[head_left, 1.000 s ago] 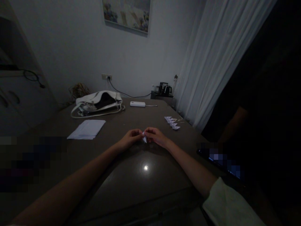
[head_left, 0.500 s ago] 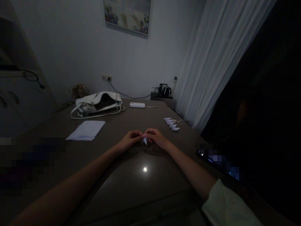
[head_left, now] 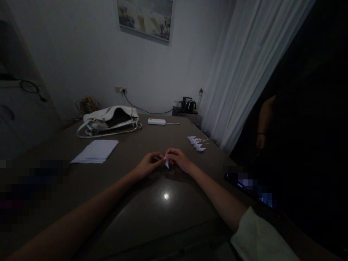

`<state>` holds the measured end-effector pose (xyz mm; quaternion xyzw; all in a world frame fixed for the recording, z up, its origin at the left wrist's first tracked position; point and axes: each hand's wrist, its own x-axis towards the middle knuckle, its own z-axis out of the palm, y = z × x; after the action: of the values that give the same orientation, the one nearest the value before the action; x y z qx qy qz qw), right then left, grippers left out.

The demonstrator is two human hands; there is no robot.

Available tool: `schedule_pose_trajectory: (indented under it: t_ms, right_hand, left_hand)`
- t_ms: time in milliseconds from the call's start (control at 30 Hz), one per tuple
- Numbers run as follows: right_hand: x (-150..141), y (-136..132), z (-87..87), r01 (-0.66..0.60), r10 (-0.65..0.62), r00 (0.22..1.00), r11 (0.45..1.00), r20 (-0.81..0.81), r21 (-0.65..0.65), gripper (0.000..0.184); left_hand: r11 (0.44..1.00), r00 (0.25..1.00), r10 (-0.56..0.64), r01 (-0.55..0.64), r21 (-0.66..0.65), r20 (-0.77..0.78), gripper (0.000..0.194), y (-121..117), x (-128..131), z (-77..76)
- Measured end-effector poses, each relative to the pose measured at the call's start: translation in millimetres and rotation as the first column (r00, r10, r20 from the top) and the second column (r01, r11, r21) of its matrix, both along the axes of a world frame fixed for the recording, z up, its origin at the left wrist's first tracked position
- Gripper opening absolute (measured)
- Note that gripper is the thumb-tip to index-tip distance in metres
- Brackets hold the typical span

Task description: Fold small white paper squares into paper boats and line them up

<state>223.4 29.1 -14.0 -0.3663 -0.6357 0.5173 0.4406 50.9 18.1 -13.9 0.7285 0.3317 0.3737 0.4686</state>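
A small piece of folded white paper [head_left: 166, 164] with a point aimed toward me is pinched between both hands, above the middle of the dark table [head_left: 152, 217]. My left hand [head_left: 149, 164] grips its left side with thumb and fingertips. On the other side, my right hand [head_left: 178, 159] is closed on it, its fingers partly covering the top. Several folded white paper pieces [head_left: 196, 144] stand in a row to the right, beyond my right hand. Farther left lies a stack of white paper sheets [head_left: 96, 150].
A white handbag [head_left: 111, 117] lies open at the back left, and a white power bank [head_left: 157, 121] with a short cable sits at the back. Thin scraps [head_left: 203, 140] lie beside the folded pieces. A lit phone [head_left: 250, 188] rests at the right edge. Another person's arm [head_left: 265, 119] hangs at the right.
The view has shifted slightly, so things appear a little farther left. Another person's arm has come into clearer sight at the right. Both hands keep their pinch on the folded paper.
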Motion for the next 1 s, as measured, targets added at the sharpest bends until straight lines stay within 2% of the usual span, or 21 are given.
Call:
schedule_pose_trajectory:
  t_ms: [167, 300, 500, 633, 767, 867, 1000]
  right_hand:
    - [1, 1, -1.4, -0.032, 0.032, 0.999, 0.999, 0.015, 0.010, 0.017]
    - [1, 1, -0.7, -0.044, 0.042, 0.998, 0.998, 0.050, 0.039, 0.022]
    - [2, -3, 2.7, -0.091, 0.092, 0.992, 0.996, 0.087, -0.014, 0.027]
    - [3, -2, 3.5, -0.124, 0.115, 0.990, 0.985, -0.083, -0.118, 0.022]
    - [7, 3, 3.4, -0.155, 0.076, 0.945, 0.961, -0.318, -0.231, 0.017]
    - [10, 6, 1.8, -0.152, 0.042, 0.918, 0.955, -0.395, -0.253, 0.013]
    - [13, 8, 0.5, -0.127, -0.008, 0.897, 0.953, -0.441, -0.275, 0.013]
  left_hand:
    - [0.997, 0.999, 0.014, -0.017, 0.072, 0.043, 0.032, 0, 0, 3.3]
    - [0.987, 0.994, 0.052, -0.065, 0.147, 0.093, 0.027, 7, -3, -0.2]
    - [0.987, 0.987, 0.092, -0.108, 0.121, 0.134, 0.027, 10, -3, -3.9]
    - [0.988, 0.986, 0.118, -0.129, 0.089, 0.115, 0.028, 6, 0, 1.0]
    - [0.987, 0.985, 0.118, -0.130, 0.098, 0.122, 0.025, 5, -1, 3.0]
    - [0.992, 0.991, 0.068, -0.080, 0.096, 0.119, 0.023, 7, -4, 1.8]
    - [0.998, 0.987, 0.064, -0.064, -0.002, 0.146, 0.026, 6, -6, 2.6]
